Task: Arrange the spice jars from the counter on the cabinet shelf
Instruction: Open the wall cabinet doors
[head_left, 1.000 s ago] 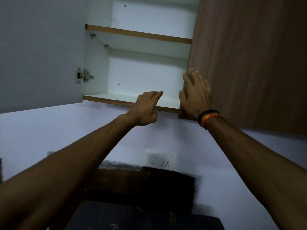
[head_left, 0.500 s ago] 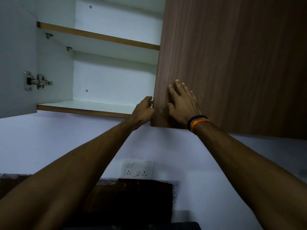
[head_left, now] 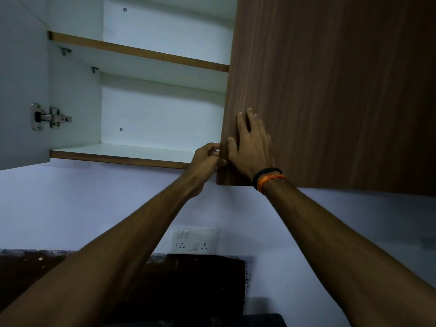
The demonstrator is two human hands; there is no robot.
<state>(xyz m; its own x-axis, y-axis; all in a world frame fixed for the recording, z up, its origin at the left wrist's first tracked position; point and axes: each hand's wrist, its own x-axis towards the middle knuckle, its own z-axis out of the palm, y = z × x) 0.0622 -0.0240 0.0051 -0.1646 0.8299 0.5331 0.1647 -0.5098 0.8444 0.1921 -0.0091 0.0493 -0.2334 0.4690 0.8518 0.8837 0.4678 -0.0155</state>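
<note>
We work the right-hand cabinet door (head_left: 330,90), judging it must swing clear before jars go in. Our left hand (head_left: 205,161) curls its fingers round the door's edge; our right hand (head_left: 252,145) lies flat and spread on its face. The lower shelf (head_left: 122,153) shows no spice jars, and none are visible anywhere.

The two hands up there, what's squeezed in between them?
The edge of the brown cabinet door. In the head view, the left hand grips it and the right hand lies flat on its front.
</note>
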